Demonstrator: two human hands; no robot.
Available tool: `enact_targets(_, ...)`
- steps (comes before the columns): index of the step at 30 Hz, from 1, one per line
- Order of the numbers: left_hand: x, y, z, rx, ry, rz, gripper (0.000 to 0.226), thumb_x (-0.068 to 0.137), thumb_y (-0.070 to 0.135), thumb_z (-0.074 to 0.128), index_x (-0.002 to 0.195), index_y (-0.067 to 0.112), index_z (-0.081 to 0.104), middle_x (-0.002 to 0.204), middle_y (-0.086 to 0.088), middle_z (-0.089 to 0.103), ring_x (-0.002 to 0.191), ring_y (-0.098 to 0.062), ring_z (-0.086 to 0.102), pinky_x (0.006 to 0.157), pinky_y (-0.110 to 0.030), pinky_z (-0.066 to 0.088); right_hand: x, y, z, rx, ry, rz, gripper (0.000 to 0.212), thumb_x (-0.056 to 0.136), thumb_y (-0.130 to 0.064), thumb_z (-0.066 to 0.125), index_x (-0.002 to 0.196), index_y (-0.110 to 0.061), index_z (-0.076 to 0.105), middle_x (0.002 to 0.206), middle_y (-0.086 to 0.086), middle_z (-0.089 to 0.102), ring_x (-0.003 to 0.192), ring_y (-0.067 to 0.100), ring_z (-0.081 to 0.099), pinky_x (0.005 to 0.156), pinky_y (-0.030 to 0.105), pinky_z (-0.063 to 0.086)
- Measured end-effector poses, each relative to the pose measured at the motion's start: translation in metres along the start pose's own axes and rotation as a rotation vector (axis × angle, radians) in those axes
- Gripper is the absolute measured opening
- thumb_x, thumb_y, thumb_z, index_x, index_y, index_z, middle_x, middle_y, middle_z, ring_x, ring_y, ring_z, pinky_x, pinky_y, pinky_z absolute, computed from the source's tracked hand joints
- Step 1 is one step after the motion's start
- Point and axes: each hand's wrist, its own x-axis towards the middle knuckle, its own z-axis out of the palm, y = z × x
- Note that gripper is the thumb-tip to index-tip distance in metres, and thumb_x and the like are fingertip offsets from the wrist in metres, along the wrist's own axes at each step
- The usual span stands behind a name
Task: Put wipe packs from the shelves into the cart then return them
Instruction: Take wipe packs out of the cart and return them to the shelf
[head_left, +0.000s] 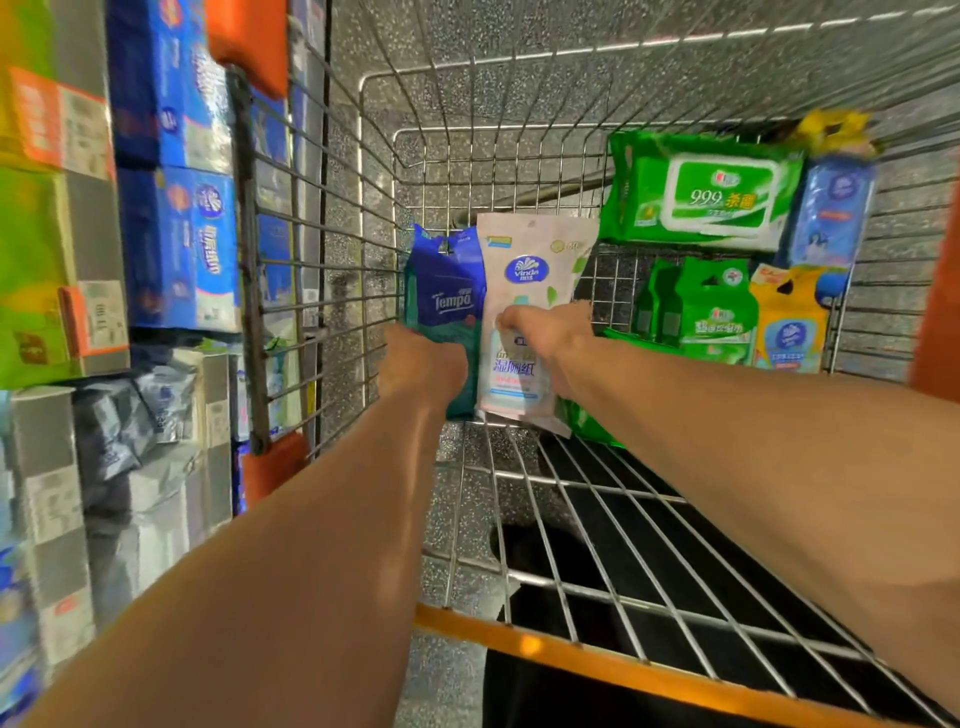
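Both my arms reach down into the wire cart (374, 218). My left hand (423, 358) grips a blue Tempo wipe pack (447, 291), held upright near the cart's left wall. My right hand (545, 332) grips a pale pink Vinda wipe pack (530, 260) right beside it, fingers curled over its front. Both packs stand on end, touching each other. A large green 999 wipe pack (701, 197) leans against the cart's far right side, with a blue pack (831, 213) next to it.
Green multipacks (711, 312) and a yellow pack (789, 322) lie at the cart's right. The cart's fold-out seat grid (623, 545) with an orange bar (571, 654) lies close to me. Shelves (171, 208) of blue, green and grey tissue packs run along the left.
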Motion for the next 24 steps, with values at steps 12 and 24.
enact_targets(12,-0.01,0.01,0.01,-0.19,0.04,-0.087,0.063,0.073,0.026,0.07,0.125,0.015,0.037,0.108,-0.008,0.063,0.098,-0.031,0.062,0.082,-0.047,0.058,0.004,0.001,0.005,0.089,0.064,-0.003,0.082,0.048,-0.036,0.076,0.122,-0.014,0.047,0.098,0.004,0.069,0.082,0.025,0.069,0.076,0.043,0.06)
enact_targets(24,0.017,0.017,0.001,0.094,-0.051,0.185,0.06,0.086,0.032,0.068,0.136,0.018,0.038,0.121,-0.008,0.062,0.107,-0.032,0.062,0.09,-0.039,0.051,-0.008,-0.002,0.016,0.053,0.074,-0.08,0.094,0.044,-0.06,0.081,0.124,-0.023,0.048,0.11,-0.001,0.068,0.097,0.027,0.066,0.091,0.044,0.055)
